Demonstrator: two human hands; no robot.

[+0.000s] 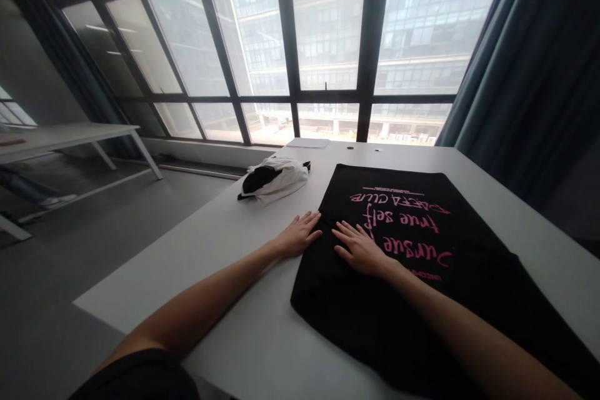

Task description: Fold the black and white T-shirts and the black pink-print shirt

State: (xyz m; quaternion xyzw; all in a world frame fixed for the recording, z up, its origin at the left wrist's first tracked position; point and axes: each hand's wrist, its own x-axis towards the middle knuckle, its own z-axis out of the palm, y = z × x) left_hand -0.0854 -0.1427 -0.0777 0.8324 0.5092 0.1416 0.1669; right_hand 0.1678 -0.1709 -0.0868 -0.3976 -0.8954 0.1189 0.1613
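Observation:
A black T-shirt [403, 319] with pink lettering lies spread on the white table [225, 294]; the lettering reads upside down from here. At the shirt's left edge, my left hand [300, 234] rests with fingers stretched out, its fingertips touching the cloth. My right hand [360, 249] lies flat on the shirt beside the lettering, fingers apart and covering part of the print. Neither hand grips anything. The near right part of the shirt runs under my right forearm and out of the frame.
A crumpled white and black cloth bundle [276, 178] sits left of the shirt. Papers [308, 143] and a small dark round object [350, 148] lie at the far edge. Large windows stand behind, a dark curtain [506, 56] right. Another white table [70, 134] stands left, with a person's leg beneath.

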